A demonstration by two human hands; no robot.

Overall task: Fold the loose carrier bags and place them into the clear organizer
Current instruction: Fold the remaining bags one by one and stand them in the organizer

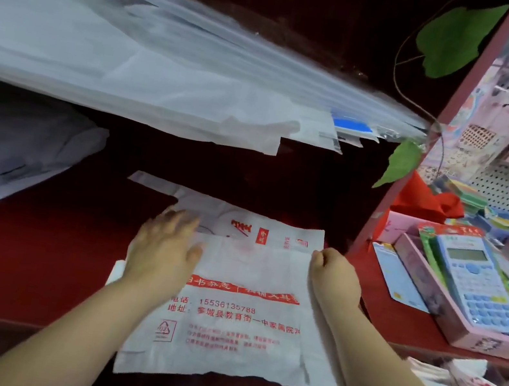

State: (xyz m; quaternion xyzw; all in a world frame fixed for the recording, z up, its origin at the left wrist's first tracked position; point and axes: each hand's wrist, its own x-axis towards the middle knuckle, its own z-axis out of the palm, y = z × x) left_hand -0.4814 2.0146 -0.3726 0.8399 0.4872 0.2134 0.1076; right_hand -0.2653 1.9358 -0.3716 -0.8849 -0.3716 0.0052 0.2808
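The carrier bag (pixel 239 326) lay half-folded on the red worktop (pixel 31 255) — my left hand (pixel 165 245) pressed it flat and open-fingered, my right hand (pixel 333 278) pinched its edge. The slippery plastic could slide, skewing the fold.

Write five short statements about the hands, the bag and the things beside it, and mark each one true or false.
1. The left hand lies flat on the white carrier bag. True.
2. The right hand is held clear of the bag. False: its curled fingers pinch the bag's folded edge.
3. The print on the bag is blue. False: it is red.
4. A calculator lies in the pink tray on the right. True.
5. The bag lies on a green surface. False: the surface is red.
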